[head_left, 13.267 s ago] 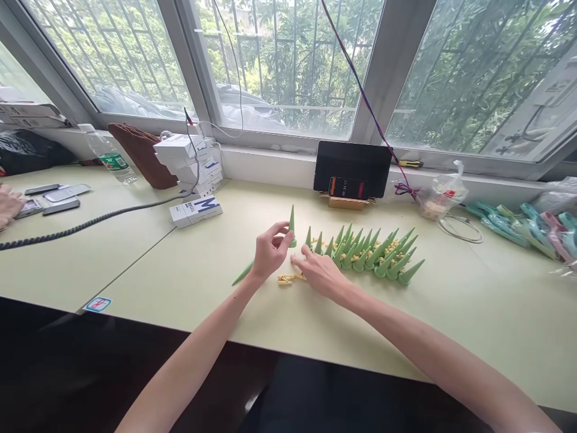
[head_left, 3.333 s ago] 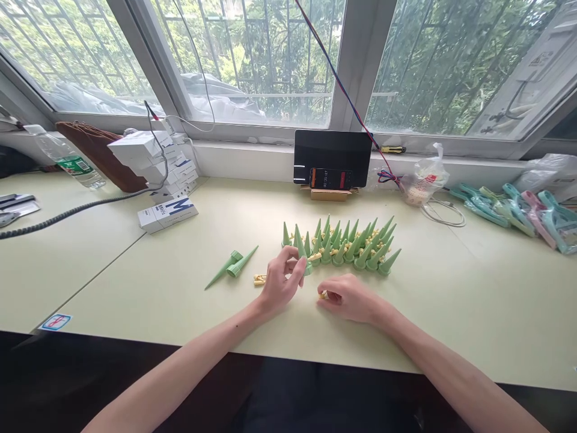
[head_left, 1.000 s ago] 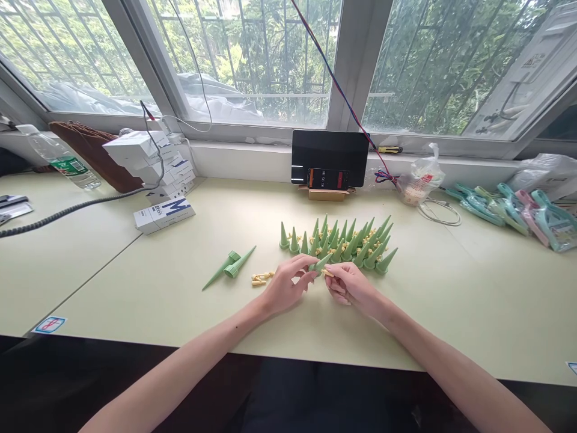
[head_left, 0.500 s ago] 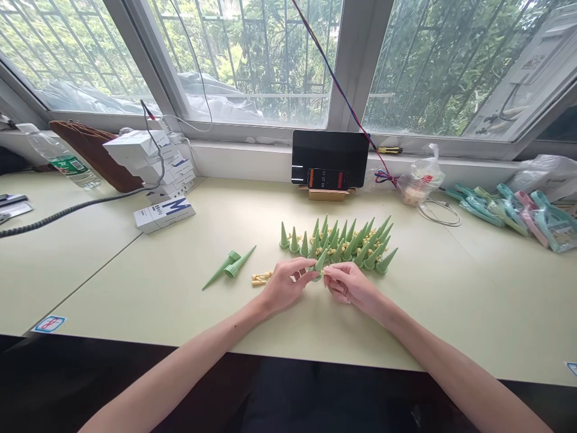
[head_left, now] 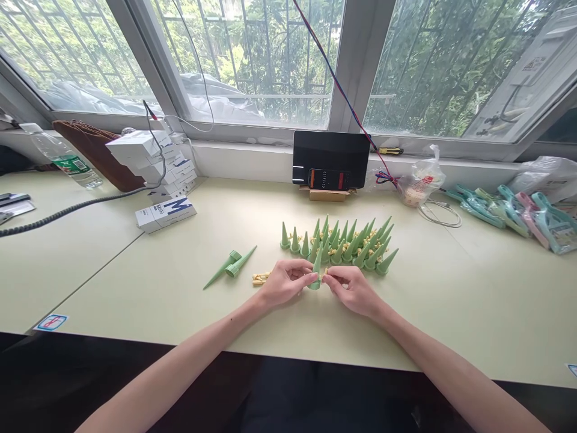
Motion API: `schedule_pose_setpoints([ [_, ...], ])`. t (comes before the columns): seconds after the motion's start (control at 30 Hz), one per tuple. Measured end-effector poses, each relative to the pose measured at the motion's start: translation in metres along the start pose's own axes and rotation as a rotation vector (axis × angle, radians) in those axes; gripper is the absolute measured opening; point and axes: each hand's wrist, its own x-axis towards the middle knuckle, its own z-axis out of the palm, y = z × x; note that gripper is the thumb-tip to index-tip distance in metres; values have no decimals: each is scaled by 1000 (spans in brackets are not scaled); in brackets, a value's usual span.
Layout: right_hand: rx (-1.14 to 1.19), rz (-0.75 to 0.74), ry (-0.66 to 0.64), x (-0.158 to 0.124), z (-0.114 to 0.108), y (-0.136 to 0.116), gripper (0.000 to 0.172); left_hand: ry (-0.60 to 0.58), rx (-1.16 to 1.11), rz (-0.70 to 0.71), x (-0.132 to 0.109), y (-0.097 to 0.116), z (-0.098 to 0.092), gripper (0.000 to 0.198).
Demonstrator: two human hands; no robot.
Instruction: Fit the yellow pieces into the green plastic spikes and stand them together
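Observation:
My left hand (head_left: pixel 285 282) grips a green cone (head_left: pixel 317 264) that points upward, with its wide end low over the table. Close to its right side, my right hand (head_left: pixel 354 290) pinches a small yellow piece (head_left: pixel 325 273) against or beside the cone. Behind both hands stand rows of green cones (head_left: pixel 381 264), with small yellow pieces among them. Two loose green spikes with caps (head_left: pixel 241 263) lie to the left. A few yellow pieces (head_left: pixel 259 279) rest beside my left wrist.
A white box (head_left: pixel 166 214) and stacked boxes (head_left: pixel 144 147) are at the left, near a bottle (head_left: pixel 67 159). A phone (head_left: pixel 328 179) leans on a black screen (head_left: pixel 331 150) at the back. Wrapped teal and pink items (head_left: pixel 536 219) lie at right.
The cone in my left hand has come slightly nearer and stands more upright. The fingers of my right hand have drawn together around the yellow piece.

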Motion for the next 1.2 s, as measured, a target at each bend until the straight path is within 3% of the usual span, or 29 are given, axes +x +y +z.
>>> schedule_pose_setpoints([
  [0.13, -187, -164, 35, 0, 2, 6, 42, -70, -52, -59, 0, 0, -2, 34],
  [0.33, -336, -289, 55, -3, 4, 12, 42, -134, -105, -101, 1, 2, -4, 37],
  [0.63, -272, -260, 81, -3, 5, 13, 39, -127, -144, -78, 2, 4, -3, 35],
  [0.8, -138, -152, 80, -1, 3, 3, 41, -111, -113, -55, 1, 0, -3, 35],
  [0.93, 103, 60, 5, -1, 1, -3, 40, -108, -22, 3, 0, -3, -3, 29],
  [1.03, 329, 210, -62, -1, -1, -3, 37, -64, 87, 113, -1, -3, -2, 24],
  [1.2, 647, 334, -138, 2, -3, -1, 38, -28, 249, 377, -1, -4, -2, 16],
])
